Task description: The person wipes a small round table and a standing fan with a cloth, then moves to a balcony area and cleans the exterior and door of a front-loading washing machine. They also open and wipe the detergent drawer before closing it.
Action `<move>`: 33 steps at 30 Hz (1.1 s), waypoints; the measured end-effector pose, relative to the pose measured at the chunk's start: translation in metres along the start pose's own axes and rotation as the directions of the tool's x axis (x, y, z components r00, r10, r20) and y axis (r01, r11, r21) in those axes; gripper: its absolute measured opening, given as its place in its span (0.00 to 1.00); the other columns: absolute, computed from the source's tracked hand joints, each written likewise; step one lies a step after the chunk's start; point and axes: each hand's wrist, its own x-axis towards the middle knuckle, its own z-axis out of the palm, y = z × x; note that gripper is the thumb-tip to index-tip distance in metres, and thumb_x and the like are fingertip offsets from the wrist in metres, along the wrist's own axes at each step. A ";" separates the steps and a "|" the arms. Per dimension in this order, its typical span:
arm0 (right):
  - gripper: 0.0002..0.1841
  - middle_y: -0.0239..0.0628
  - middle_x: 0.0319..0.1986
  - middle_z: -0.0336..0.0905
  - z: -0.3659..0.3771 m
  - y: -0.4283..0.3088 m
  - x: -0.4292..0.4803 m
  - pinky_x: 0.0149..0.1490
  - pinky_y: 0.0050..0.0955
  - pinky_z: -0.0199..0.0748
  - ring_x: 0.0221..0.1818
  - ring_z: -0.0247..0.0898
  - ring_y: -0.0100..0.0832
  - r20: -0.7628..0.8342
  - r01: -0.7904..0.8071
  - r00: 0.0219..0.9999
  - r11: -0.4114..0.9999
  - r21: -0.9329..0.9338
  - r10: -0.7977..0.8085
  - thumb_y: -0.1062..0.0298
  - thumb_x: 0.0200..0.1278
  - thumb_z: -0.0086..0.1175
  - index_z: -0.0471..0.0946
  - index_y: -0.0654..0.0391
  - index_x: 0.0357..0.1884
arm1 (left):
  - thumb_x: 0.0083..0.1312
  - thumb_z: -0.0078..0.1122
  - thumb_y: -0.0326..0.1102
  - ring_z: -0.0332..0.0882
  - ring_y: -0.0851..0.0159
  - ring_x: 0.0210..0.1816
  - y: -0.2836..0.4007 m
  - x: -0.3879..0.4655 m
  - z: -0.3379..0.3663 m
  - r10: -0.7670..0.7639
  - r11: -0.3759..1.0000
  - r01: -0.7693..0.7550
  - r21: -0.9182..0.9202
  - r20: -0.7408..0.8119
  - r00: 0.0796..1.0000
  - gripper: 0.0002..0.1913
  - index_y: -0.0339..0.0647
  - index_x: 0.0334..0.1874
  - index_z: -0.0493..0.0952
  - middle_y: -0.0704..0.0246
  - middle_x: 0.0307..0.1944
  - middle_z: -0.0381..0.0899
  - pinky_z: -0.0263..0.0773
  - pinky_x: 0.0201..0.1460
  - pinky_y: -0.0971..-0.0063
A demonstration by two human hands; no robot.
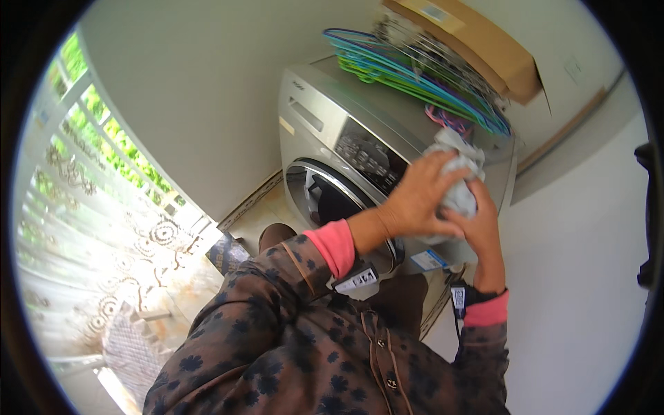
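A crumpled pale grey cloth [459,194] is bunched between both hands above the front right part of a silver front-loading washing machine [321,88]. My left hand [415,199] grips it from the left, fingers curled over its upper part. From the right, my right hand [482,220] holds its lower side, with its thumb close to the left one. Slight blur and the fingers hide part of the cloth. Below the left hand are the machine's dark control panel [368,158] and its round door [332,199], which looks closed.
Blue and green clothes hangers [415,85] lie piled on the machine top, with a pink and blue strap or cord [448,119] beside them. Behind stands a cardboard box [482,46]. White walls flank the machine. A sheer patterned curtain [104,233] hangs by the railing at left.
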 end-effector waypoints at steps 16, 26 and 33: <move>0.14 0.42 0.58 0.78 -0.033 0.049 -0.002 0.66 0.32 0.65 0.62 0.72 0.38 0.032 -0.109 0.993 0.993 -0.039 0.111 0.72 0.59 0.60 0.80 0.59 0.48 | 0.38 0.78 0.44 0.74 0.49 0.54 -0.150 0.030 -0.149 -0.309 0.534 0.552 0.640 -0.460 0.832 0.34 0.53 0.53 0.78 0.63 0.49 0.77 0.66 0.48 0.49; 0.28 0.45 0.68 0.65 -0.007 0.005 0.017 0.70 0.38 0.62 0.69 0.63 0.44 0.153 -0.090 0.981 0.979 -0.186 0.119 0.64 0.57 0.65 0.75 0.57 0.60 | 0.42 0.75 0.41 0.68 0.48 0.61 -0.072 0.024 -0.023 -0.031 0.931 0.011 0.365 0.049 0.998 0.26 0.50 0.47 0.77 0.61 0.52 0.73 0.68 0.53 0.51; 0.41 0.45 0.71 0.62 0.035 -0.021 0.051 0.73 0.44 0.55 0.72 0.57 0.51 0.351 0.271 0.926 0.890 -0.367 -0.137 0.62 0.47 0.69 0.69 0.54 0.68 | 0.44 0.74 0.37 0.76 0.47 0.48 -0.182 -0.010 -0.202 -0.140 0.734 0.374 0.567 -0.413 0.900 0.25 0.41 0.47 0.79 0.60 0.46 0.78 0.71 0.52 0.58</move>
